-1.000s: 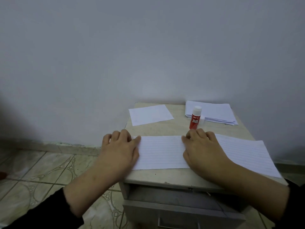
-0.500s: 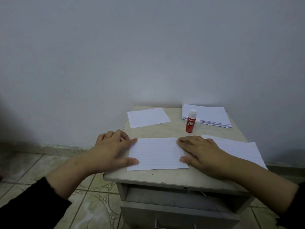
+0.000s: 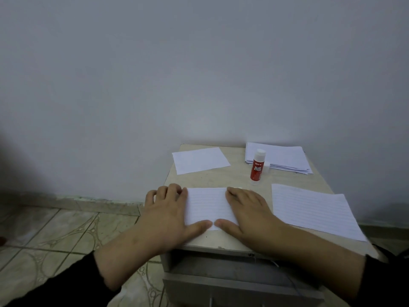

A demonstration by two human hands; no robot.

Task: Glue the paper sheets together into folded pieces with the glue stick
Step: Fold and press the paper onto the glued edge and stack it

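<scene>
On small table (image 3: 241, 178), left hand (image 3: 170, 214) lies flat w/ straight fingers on left edge of folded lined paper (image 3: 208, 207); right hand (image 3: 250, 214) presses its right side, also flat. Glue stick (image 3: 257, 166) stands upright behind, near sheet stack (image 3: 285, 157).

Plain pale wall (image 3: 199, 74) fills most of view, evenly lit, dim grey shadow gathering at left edge. Floor (image 3: 55, 231) of beige patterned tiles, worn skirting strip (image 3: 88, 201) along wall base. Small cabinet with light worktop (image 3: 241, 178) pushed against wall; grey drawer (image 3: 232, 282) below, pulled slightly out.
</scene>
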